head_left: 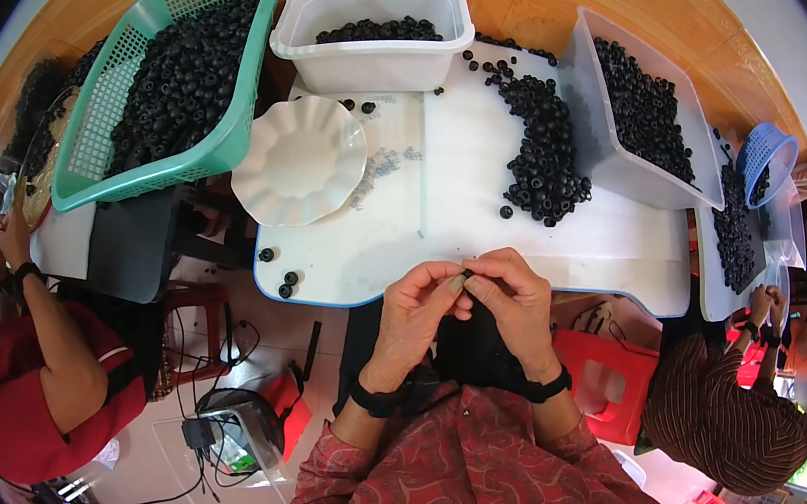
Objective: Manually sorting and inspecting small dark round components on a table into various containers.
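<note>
Here, both hands (413, 309) (514, 301) together, a small black piece (468, 272) pinched between them, near the white table (466, 184).

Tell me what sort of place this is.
Probably a small hand-assembly or sorting workshop: a green perforated basket and a white tub hold many small black ring-shaped parts, more lie heaped on the white tabletop, and other people are on both sides.

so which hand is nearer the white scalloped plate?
Left. The left hand is to the right of the white scalloped plate, toward the wearer's body; the right hand is farther right.
</note>
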`<state>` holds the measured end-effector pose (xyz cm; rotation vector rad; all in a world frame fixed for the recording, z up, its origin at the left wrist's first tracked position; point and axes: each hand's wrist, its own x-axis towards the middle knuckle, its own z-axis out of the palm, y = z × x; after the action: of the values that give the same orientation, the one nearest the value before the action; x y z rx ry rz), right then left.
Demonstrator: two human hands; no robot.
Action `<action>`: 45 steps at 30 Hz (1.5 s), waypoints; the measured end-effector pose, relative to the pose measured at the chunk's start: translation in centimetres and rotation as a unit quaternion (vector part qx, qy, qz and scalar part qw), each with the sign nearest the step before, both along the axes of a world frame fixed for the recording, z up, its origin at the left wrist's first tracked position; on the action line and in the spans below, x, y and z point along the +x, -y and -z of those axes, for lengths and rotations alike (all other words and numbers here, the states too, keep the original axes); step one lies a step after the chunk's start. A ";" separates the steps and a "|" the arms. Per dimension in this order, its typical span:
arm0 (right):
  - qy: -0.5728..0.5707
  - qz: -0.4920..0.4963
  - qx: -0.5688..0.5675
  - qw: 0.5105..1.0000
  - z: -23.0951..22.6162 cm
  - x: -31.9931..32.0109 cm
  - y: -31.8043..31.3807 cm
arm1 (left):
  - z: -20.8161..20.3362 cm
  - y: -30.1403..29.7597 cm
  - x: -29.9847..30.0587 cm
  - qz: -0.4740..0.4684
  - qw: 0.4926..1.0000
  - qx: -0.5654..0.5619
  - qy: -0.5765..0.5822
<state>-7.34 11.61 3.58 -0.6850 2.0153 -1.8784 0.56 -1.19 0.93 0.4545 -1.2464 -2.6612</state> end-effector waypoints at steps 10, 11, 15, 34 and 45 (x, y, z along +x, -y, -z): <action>0.117 0.026 -0.091 0.989 1.3 0.1 -0.1 | 0.2 -0.1 0.1 0.013 0.999 0.045 0.012; 0.119 0.026 -0.092 0.988 1.4 0.1 -0.1 | 0.2 -0.1 0.1 0.014 0.999 0.045 0.009; 0.125 0.026 -0.097 0.987 1.4 0.1 -0.2 | 0.0 0.0 0.2 0.017 0.999 0.048 0.004; 0.134 0.014 -0.100 0.986 1.5 0.3 -0.1 | 0.1 0.0 0.4 0.013 0.999 0.028 0.015; 0.105 0.008 -0.104 0.989 1.5 0.7 -0.3 | 0.9 0.0 0.4 -0.002 0.997 0.066 -0.027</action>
<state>-6.69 11.87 2.08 -0.4976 1.7183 -2.0928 0.98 -1.21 0.00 0.4010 -1.0589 -2.7437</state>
